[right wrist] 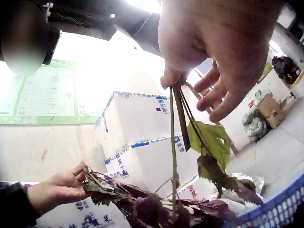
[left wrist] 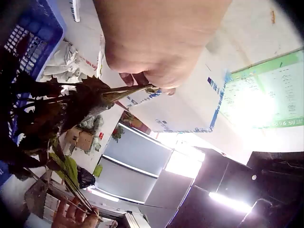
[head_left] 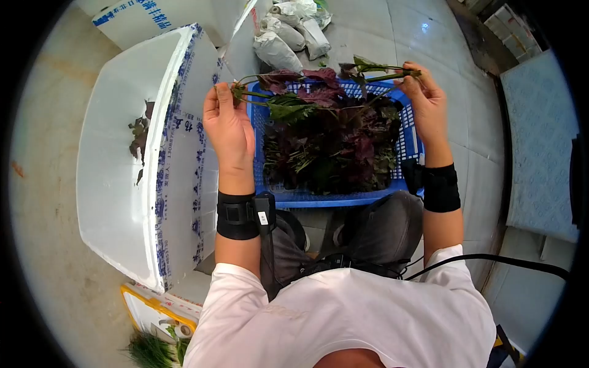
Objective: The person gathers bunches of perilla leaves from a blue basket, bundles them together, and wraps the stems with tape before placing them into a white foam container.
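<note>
Though stems (right wrist: 174,142) are green, leaves (head_left: 320,97) purplish, jagged

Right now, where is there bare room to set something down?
Bare: grey tiled floor between the right hand and the patterned panel, and the white foam box around its purple leaf scraps. Crowded: the blue plastic basket, heaped with purple leafy stems, and the spot beyond it where white bags lie.

Bare left forearm (head_left: 237,254) and bare right forearm (head_left: 443,230) are both reaching out front, hands well apart. The bare left hand (head_left: 229,126) has its thumb up top, pinching against the fingers. The bare right hand (head_left: 427,101) is pinching too, and its wrist cam shows the other fingers kinda loosely curled, off the thumb.
</note>
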